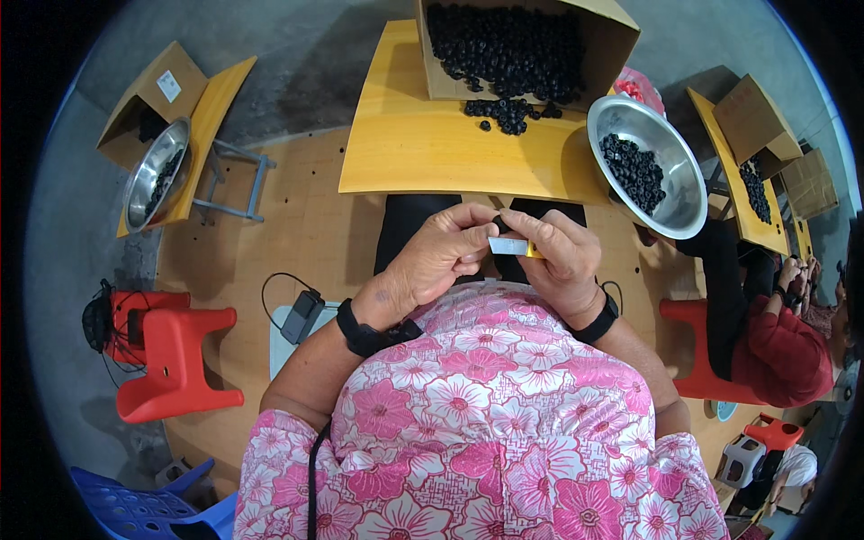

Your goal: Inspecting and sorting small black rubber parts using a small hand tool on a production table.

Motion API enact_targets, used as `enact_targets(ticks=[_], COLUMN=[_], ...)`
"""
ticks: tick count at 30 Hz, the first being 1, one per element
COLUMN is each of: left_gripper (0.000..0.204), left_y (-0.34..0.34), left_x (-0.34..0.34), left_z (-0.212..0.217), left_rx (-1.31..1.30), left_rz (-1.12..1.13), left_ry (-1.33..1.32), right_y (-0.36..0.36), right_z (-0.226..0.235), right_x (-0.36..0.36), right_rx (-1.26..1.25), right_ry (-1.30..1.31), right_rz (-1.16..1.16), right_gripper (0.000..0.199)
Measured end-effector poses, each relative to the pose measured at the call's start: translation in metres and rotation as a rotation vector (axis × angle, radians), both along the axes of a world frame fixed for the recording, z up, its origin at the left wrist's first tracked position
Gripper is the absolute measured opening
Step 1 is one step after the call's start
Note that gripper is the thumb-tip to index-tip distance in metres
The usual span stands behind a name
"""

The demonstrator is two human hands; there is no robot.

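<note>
Pink flowered top (504, 387) fills the near edge of my remote view, w/ a dark wristband (358, 331) on L & another band (601, 321) on R. Just ahead, L hand (432, 247) has thumb & fingers pinched narrow on a small black part (500, 223). R hand (567, 256) is curled round a small knife (510, 246), yellow grip, flat blade pointing L, right under the part. Can't tell from my end if the edge touches it, b/c fingertips hide most of it. Both hands are over the dark lap (400, 220), just short of the yellow table (396, 144).

Progress, my guess: this 1 pc is mid-work, not yet done. Steel bowl (681, 180) at the table's R end has a fair heap of black pcs (634, 171), prob. the finished ones, w/ bare metal showing all round. Loose pcs (508, 115) lie on the tabletop; behind them the cardboard box (616, 54), on its side, holds a big pile (504, 49). I'd say that's the bulk left, way more than the bowl has.

Farther out, L side: 2nd bowl (137, 200) & 2nd box (173, 67). Far R: co-worker (787, 355) in dark red on a red stool (688, 360).
</note>
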State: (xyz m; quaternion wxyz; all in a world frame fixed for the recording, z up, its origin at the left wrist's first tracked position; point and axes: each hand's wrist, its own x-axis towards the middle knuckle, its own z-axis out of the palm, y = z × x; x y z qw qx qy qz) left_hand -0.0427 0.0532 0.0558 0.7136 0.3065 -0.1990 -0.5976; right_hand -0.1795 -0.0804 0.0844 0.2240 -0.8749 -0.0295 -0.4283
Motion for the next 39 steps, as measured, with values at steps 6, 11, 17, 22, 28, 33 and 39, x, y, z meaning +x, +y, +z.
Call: enact_targets(ticks=[6, 11, 17, 22, 28, 33, 39], left_gripper=[0.016, 0.016, 0.012, 0.011, 0.016, 0.029, 0.054], left_y=[0.000, -0.001, -0.023, -0.052, -0.120, -0.188, -0.237], left_x=[-0.003, 0.004, 0.003, 0.016, 0.028, 0.028, 0.017], left_z=[-0.007, -0.013, -0.008, 0.005, 0.020, 0.045, 0.044], left_rx=[0.073, 0.021, 0.062, 0.074, 0.181, 0.079, -0.051], left_rz=[0.006, -0.059, -0.044, -0.137, -0.259, -0.310, -0.236], left_ry=[0.010, 0.073, 0.061, 0.072, -0.059, -0.210, -0.165], right_y=[0.000, -0.003, -0.011, -0.020, -0.034, -0.044, -0.050], right_z=[-0.004, -0.004, -0.007, -0.014, -0.020, -0.020, -0.021], right_x=[-0.005, -0.002, -0.010, -0.019, -0.032, -0.037, -0.038], right_rx=[-0.005, 0.002, 0.144, 0.342, 0.416, 0.457, 0.490], right_ry=[0.007, -0.040, -0.036, -0.039, -0.080, -0.140, -0.126], right_rz=[-0.006, 0.025, 0.002, -0.048, -0.091, -0.145, -0.127], right_gripper=[0.042, 0.041, 0.035, 0.028, 0.023, 0.012, 0.016])
